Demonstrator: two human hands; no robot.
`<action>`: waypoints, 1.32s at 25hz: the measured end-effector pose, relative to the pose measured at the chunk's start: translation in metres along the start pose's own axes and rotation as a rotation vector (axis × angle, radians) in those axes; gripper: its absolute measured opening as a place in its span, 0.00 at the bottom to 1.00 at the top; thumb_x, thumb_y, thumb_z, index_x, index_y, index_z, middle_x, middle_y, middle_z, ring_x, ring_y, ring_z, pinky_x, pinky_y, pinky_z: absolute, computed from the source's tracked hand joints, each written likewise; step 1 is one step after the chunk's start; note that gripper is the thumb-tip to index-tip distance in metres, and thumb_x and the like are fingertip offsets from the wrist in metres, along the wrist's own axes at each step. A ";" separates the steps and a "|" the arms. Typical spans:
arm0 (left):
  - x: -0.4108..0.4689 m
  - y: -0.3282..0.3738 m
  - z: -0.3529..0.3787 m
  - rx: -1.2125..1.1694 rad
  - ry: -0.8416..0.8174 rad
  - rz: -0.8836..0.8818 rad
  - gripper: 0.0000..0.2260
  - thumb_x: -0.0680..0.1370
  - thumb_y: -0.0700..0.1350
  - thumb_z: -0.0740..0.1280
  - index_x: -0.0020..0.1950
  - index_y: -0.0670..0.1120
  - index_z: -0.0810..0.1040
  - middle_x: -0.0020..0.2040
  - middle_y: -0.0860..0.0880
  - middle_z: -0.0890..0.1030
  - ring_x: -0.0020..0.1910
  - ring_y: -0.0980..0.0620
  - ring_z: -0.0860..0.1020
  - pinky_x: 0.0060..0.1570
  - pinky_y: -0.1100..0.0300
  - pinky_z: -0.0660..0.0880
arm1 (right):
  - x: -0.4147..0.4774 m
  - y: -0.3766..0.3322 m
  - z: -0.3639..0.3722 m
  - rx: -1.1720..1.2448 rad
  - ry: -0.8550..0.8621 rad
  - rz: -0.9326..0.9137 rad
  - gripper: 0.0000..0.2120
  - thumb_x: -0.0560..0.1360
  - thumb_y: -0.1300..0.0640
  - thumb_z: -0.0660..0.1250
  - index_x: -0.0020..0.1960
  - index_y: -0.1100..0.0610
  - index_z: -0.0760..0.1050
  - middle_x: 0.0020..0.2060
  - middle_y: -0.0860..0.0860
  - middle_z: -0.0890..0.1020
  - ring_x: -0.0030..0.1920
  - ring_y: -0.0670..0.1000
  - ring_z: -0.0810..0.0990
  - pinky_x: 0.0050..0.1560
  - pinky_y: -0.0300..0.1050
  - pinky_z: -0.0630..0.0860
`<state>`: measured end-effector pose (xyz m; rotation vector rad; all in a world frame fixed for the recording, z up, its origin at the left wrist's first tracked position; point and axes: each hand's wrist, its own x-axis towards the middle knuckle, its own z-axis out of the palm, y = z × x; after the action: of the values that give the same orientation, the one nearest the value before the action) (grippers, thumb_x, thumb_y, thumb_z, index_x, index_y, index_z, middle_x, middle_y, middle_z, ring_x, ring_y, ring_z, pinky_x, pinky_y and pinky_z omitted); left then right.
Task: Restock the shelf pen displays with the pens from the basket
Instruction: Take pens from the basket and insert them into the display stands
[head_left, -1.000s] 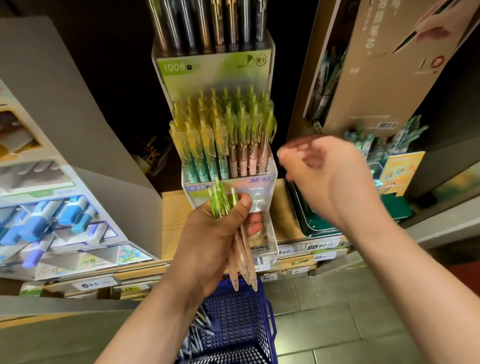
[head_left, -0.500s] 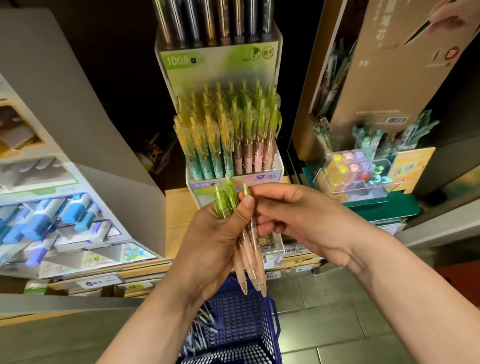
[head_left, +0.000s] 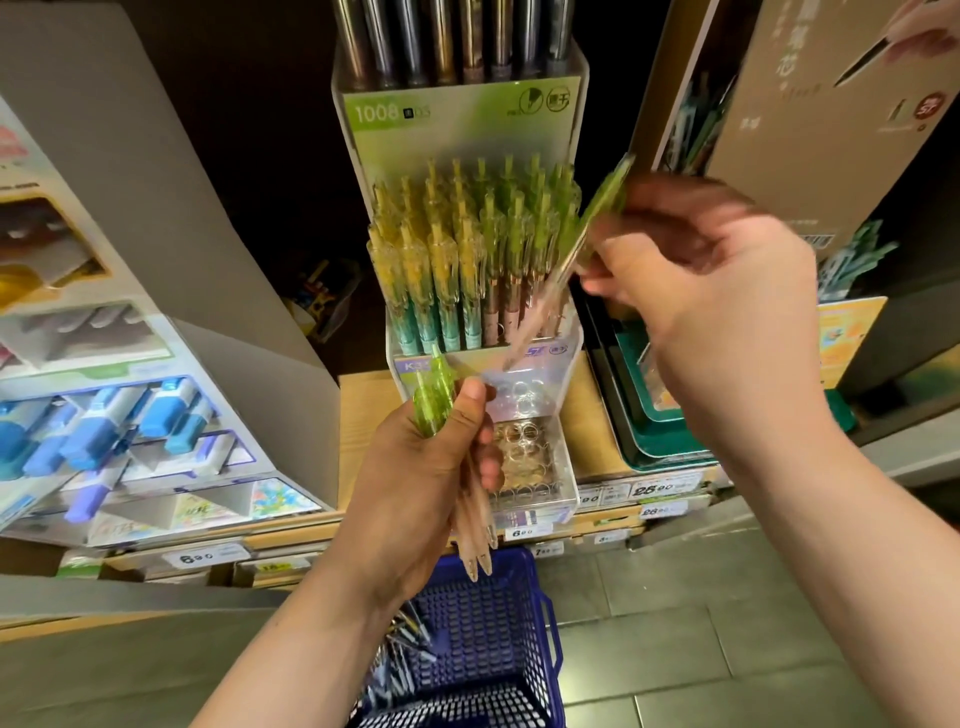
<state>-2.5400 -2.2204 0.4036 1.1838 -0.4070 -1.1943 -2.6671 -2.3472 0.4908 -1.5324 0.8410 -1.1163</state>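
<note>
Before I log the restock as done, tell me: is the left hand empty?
No, the left hand grips a bunch of green-topped pens above the blue basket.
</note>
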 end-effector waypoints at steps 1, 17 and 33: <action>-0.001 0.000 -0.001 -0.004 -0.008 0.002 0.22 0.80 0.52 0.66 0.61 0.33 0.75 0.34 0.51 0.73 0.30 0.53 0.72 0.32 0.60 0.74 | 0.004 -0.004 0.003 -0.026 0.013 -0.047 0.08 0.77 0.65 0.71 0.54 0.56 0.81 0.41 0.50 0.87 0.42 0.48 0.86 0.48 0.41 0.83; -0.007 -0.005 -0.014 0.046 -0.034 -0.062 0.13 0.84 0.37 0.58 0.62 0.42 0.81 0.37 0.46 0.77 0.36 0.50 0.76 0.38 0.58 0.76 | 0.011 0.000 0.018 -0.388 0.034 -0.237 0.11 0.75 0.54 0.72 0.56 0.45 0.83 0.42 0.40 0.86 0.44 0.39 0.85 0.51 0.42 0.82; -0.010 0.005 -0.012 0.096 -0.110 0.103 0.11 0.80 0.45 0.67 0.60 0.43 0.82 0.55 0.41 0.86 0.49 0.49 0.84 0.48 0.60 0.80 | -0.002 0.024 0.025 -0.645 -0.107 -0.105 0.06 0.75 0.50 0.74 0.49 0.51 0.86 0.36 0.41 0.83 0.40 0.39 0.82 0.46 0.26 0.75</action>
<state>-2.5321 -2.2058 0.4063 1.1682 -0.6074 -1.1636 -2.6433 -2.3433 0.4654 -2.1649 1.1222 -0.8619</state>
